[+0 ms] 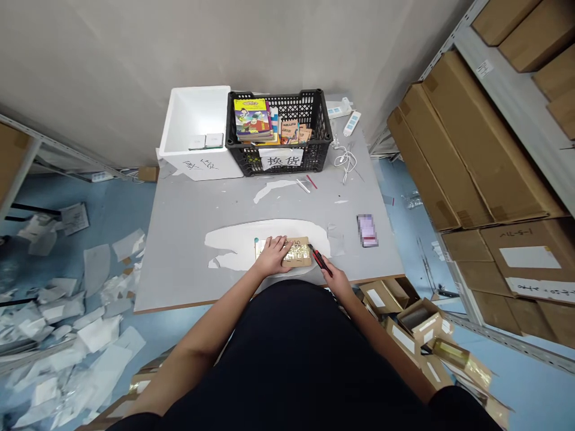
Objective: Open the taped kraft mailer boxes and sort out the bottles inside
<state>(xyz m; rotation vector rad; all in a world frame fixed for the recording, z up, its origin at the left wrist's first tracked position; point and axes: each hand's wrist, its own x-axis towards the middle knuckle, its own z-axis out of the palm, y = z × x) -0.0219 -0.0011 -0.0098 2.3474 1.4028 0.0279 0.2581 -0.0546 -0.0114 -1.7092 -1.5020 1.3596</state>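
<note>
A small brown cardboard box [302, 258] with shiny tape across its top lies near the table's front edge. My left hand [273, 257] rests on its left part, fingers spread over the top. In my right hand [336, 278] is a red and black utility knife [320, 261], its tip at the box's right end. Whether the blade touches the tape is too small to tell. Beneath the box, a worn white patch [233, 237] shows on the grey tabletop.
Along the back stand a white foam bin [197, 114] and a black crate [282, 158] holding books. A phone [368, 231] lies right; a white cable [345, 159] and power strips [352, 123] sit behind it. Paper scraps [96, 329] and opened boxes [417, 323] cover the floor.
</note>
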